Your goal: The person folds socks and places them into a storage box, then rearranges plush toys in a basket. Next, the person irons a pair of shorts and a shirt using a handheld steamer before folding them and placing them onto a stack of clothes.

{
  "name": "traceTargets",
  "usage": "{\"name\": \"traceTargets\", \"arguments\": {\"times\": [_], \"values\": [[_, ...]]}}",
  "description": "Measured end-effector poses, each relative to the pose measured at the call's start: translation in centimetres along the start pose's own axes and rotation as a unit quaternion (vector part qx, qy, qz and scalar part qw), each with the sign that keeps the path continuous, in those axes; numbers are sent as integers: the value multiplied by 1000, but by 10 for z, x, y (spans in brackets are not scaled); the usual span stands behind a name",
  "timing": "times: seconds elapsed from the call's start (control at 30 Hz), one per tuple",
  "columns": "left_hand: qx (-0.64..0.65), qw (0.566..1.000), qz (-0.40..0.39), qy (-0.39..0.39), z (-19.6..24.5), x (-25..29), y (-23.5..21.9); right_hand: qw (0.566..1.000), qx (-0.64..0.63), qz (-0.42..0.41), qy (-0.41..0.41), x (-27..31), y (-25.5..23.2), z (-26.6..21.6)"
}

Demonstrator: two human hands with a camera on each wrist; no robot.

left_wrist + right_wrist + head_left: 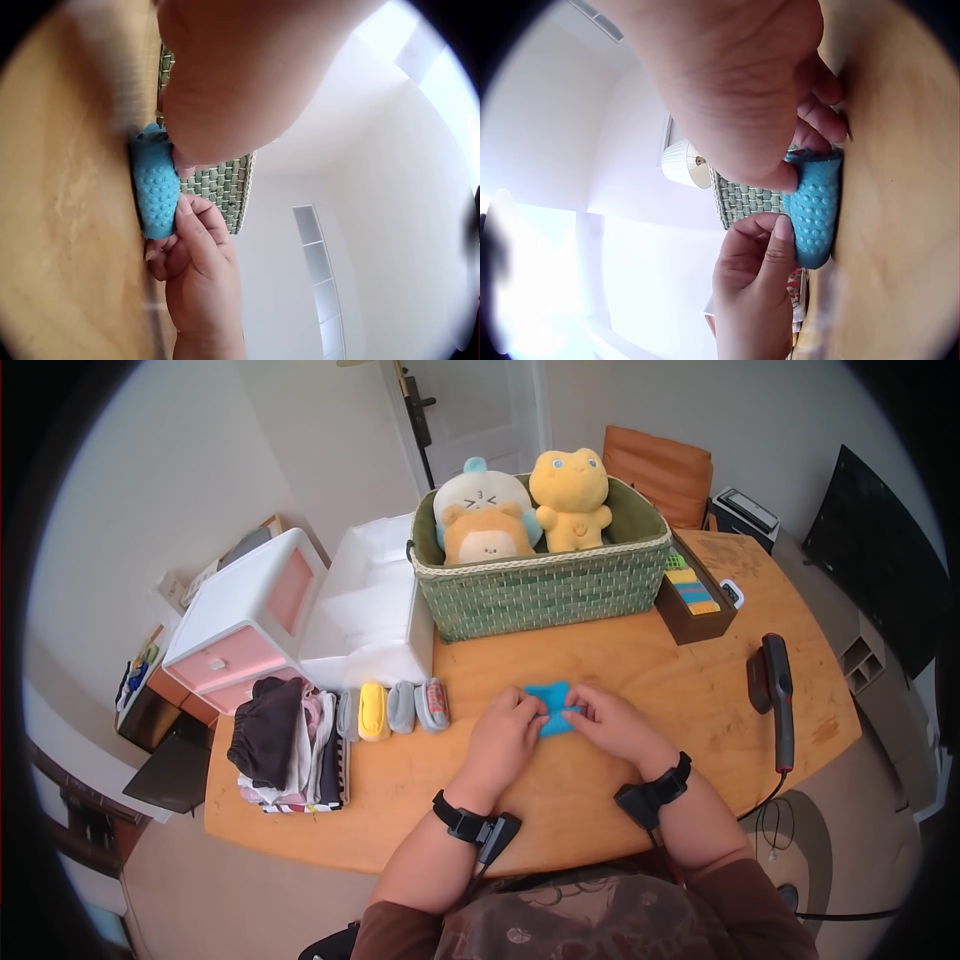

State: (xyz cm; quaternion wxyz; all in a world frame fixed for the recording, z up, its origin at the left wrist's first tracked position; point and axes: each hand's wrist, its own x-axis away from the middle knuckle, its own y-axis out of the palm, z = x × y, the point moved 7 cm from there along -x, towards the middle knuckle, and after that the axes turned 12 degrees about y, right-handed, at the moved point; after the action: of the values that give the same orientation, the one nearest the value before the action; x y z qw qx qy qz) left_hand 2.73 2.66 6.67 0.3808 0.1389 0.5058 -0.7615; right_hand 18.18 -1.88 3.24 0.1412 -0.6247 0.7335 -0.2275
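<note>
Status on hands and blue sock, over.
Left hand, right hand pinching opposite sides of blue sock. Sock's raised dots showing. Green woven basket beyond, out of the way.

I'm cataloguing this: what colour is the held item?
The item is blue; it shows best in the right wrist view.

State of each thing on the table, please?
Blue bumpy item: rolled or folded, pinched by left hand and right hand.
Sock bundles: folded, in a row.
Clothes: stacked.
Pink-fronted drawers: look shut.
White bin: open-topped.
Green basket: open, holding plush toys.
Brown box: open, holding colourful items.
Steamer-like appliance: corded; power unclear.
</note>
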Motion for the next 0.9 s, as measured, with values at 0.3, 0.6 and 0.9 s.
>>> {"name": "traceTargets", "arguments": {"times": [0.3,0.6,0.9], "values": [[-53,994,-44,87,15,-1,2,996,26,86,-26,-7,2,16],[-45,997,-49,50,4,5,7,969,161,136,-126,8,-2,-15],[-28,995,-92,-9,-23,13,25,983,120,102,-91,3,2,-1]]}}
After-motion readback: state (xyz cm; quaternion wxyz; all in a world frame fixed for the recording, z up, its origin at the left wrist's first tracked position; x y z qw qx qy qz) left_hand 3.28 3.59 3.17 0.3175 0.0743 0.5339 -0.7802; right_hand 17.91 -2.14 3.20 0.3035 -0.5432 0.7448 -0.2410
